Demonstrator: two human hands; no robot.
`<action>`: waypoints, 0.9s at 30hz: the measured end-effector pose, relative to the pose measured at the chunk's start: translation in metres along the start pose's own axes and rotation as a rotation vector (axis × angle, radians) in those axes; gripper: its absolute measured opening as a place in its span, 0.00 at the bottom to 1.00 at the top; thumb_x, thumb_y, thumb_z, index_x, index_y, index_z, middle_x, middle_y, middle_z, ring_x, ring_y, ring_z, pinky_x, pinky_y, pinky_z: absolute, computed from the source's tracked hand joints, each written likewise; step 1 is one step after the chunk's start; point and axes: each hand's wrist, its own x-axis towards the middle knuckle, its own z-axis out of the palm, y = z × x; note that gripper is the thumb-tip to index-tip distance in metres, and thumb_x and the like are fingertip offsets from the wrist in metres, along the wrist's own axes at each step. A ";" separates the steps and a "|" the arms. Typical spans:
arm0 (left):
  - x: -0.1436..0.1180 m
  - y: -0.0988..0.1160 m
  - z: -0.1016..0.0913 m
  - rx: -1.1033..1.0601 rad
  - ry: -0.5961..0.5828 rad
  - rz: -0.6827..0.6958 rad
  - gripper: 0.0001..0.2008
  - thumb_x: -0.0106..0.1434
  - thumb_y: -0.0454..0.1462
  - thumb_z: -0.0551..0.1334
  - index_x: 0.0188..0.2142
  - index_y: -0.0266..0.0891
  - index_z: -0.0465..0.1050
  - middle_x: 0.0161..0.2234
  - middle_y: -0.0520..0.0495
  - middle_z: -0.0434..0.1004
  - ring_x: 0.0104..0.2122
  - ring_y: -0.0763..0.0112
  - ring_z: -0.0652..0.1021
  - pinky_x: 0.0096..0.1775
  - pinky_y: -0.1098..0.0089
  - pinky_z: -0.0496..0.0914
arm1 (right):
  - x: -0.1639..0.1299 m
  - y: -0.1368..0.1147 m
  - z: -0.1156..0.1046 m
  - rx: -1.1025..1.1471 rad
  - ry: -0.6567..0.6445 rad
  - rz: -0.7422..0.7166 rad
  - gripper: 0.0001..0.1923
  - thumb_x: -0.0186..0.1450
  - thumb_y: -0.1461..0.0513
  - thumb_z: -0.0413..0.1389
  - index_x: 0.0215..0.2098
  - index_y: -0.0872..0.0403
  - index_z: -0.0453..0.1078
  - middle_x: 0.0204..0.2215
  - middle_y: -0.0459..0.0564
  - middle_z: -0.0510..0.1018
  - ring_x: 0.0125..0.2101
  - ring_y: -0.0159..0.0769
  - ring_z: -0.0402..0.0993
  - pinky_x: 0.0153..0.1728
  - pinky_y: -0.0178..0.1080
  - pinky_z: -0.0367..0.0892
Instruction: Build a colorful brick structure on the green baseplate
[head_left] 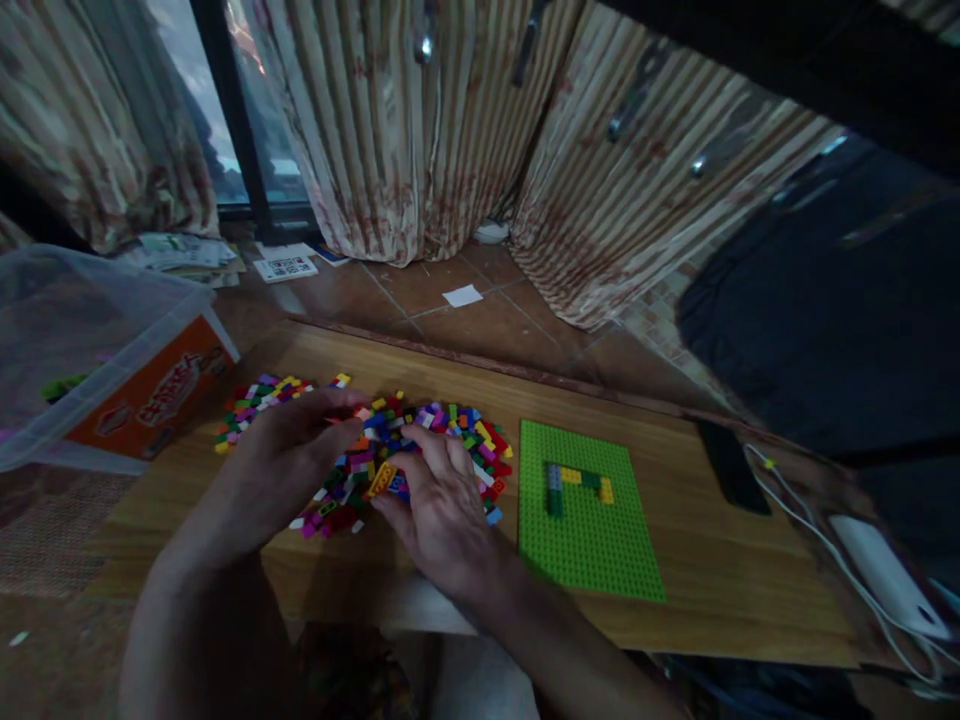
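Multicoloured plastic bricks (390, 450) are lying in a loose heap on the wooden desk (705, 560), left of the green baseplate (592, 545), and both of your hands are working in that heap. Judging from the pose, you are sorting for a piece, so keep spreading the pile flat with light sweeps rather than digging, and keep the strays from sliding toward the near desk edge.

Your left hand (289, 465) is resting palm-down over the heap's left half, fingers gently curled and stretched toward the middle; I cannot tell whether it is gripping a brick. Your right hand (442, 500) is lying over the lower right of the heap, fingers (416, 438) spread narrowly, thumb just beside a yellow-orange brick (381, 480), touching bricks but not visibly closed on any.

On the baseplate, a small hook-shaped run of grey, yellow and green bricks (576, 485) is sitting already. A clear plastic tub (90, 350) is standing at the far left, and a dark phone (731, 465) is lying to the right.
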 end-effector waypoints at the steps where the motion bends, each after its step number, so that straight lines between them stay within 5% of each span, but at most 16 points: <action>1: 0.001 -0.004 0.001 0.094 -0.046 -0.005 0.13 0.43 0.36 0.73 0.32 0.38 0.82 0.28 0.46 0.82 0.27 0.65 0.77 0.29 0.72 0.68 | -0.002 0.001 -0.003 0.032 0.016 0.003 0.14 0.68 0.55 0.55 0.48 0.53 0.70 0.59 0.55 0.68 0.56 0.46 0.62 0.56 0.50 0.63; 8: 0.003 -0.019 0.019 0.534 -0.257 0.156 0.15 0.48 0.44 0.68 0.37 0.47 0.81 0.21 0.52 0.79 0.17 0.65 0.71 0.21 0.71 0.61 | -0.037 0.029 -0.037 0.420 0.224 0.231 0.13 0.69 0.57 0.53 0.50 0.52 0.67 0.44 0.52 0.77 0.45 0.38 0.74 0.48 0.44 0.70; 14: -0.002 -0.011 0.051 0.611 -0.253 0.138 0.10 0.41 0.42 0.69 0.28 0.52 0.80 0.21 0.53 0.79 0.16 0.62 0.72 0.23 0.69 0.62 | -0.078 0.048 -0.042 1.126 0.351 0.541 0.13 0.65 0.54 0.58 0.46 0.50 0.68 0.31 0.45 0.78 0.34 0.34 0.78 0.35 0.37 0.75; 20: -0.002 -0.024 0.053 0.742 -0.225 0.221 0.10 0.46 0.47 0.66 0.31 0.64 0.78 0.15 0.63 0.73 0.14 0.64 0.69 0.23 0.68 0.59 | -0.092 0.052 -0.046 1.710 0.251 0.629 0.20 0.56 0.53 0.67 0.40 0.53 0.70 0.28 0.46 0.81 0.27 0.33 0.80 0.27 0.35 0.76; 27: -0.007 -0.016 0.050 0.841 -0.255 0.145 0.08 0.49 0.50 0.64 0.31 0.65 0.78 0.17 0.64 0.75 0.17 0.62 0.72 0.24 0.66 0.61 | -0.116 0.076 -0.085 1.935 0.267 0.636 0.16 0.55 0.60 0.68 0.41 0.52 0.73 0.28 0.41 0.78 0.25 0.28 0.79 0.24 0.28 0.74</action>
